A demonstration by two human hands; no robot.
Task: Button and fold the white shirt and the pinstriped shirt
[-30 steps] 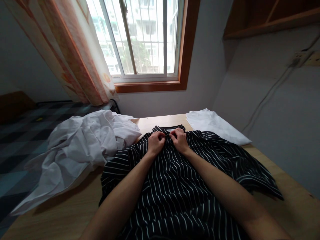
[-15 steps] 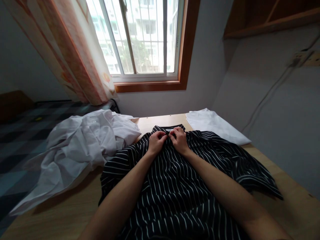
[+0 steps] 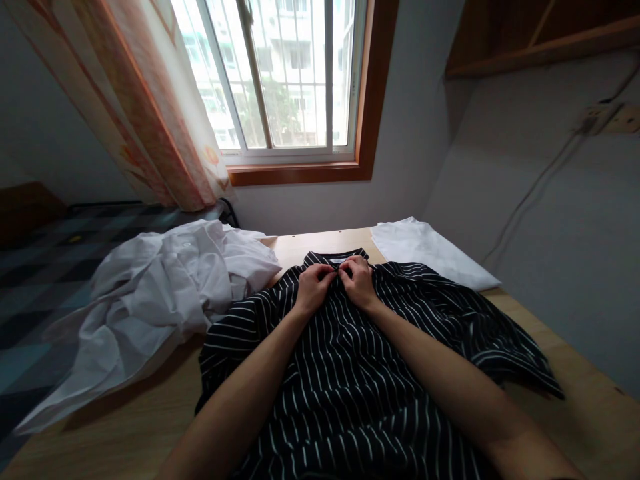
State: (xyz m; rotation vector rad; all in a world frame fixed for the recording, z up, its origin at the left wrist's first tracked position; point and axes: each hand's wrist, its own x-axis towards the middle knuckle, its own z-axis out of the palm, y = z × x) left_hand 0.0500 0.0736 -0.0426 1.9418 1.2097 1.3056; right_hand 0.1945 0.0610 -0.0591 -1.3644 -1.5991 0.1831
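Observation:
A black shirt [image 3: 350,373] with thin white stripes lies spread front up, its collar toward the window and its sleeves out to both sides. My left hand [image 3: 314,287] is closed in a pinch on the shirt's front just below the collar. Right beside it, my right hand [image 3: 358,279] pinches the same spot from the other side. The fingertips of both hands almost meet at the collar opening. Whatever small part, such as a button, sits between them is too small and covered to make out. A pale label shows inside the collar.
The shirt rests on a wooden table [image 3: 140,427]. A crumpled white shirt [image 3: 175,280] hangs over its left edge toward a checked bed [image 3: 30,280]. Folded white cloth [image 3: 430,253] lies at the back right. Behind are a window [image 3: 295,80], a curtain [image 3: 150,100] and walls.
Both hands stay at the collar with only tiny finger movements. The view has shifted very slightly; the shirt lies as before.

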